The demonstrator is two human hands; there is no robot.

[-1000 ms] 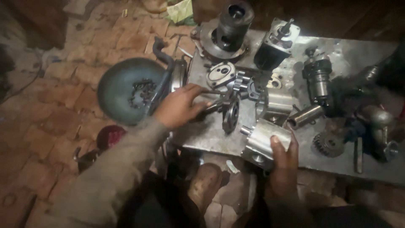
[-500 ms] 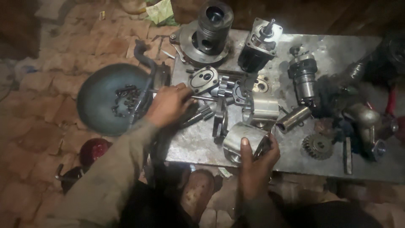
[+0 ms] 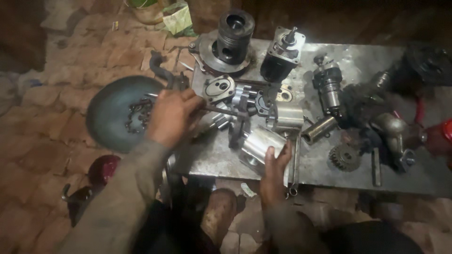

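Note:
My left hand [image 3: 172,115] is closed around the end of a thin dark metal rod [image 3: 221,111] that runs right into a cluster of pump parts [image 3: 238,106] on the metal table [image 3: 358,56]. My right hand [image 3: 274,174] grips the near edge of a shiny aluminium housing block [image 3: 260,143] lying tilted at the table's front. A second silvery block [image 3: 288,116] sits just behind it.
A piston in a round flange [image 3: 230,35], a black motor-like unit [image 3: 282,51], a cylindrical cartridge [image 3: 328,89], a short tube [image 3: 320,129] and a small gear [image 3: 344,157] lie on the table. A blue-grey round pan with small bolts [image 3: 117,113] sits on the brick floor to the left.
The view has shifted, so the table sits further right in the picture. My left hand stays on the rod and my right hand stays on the aluminium block.

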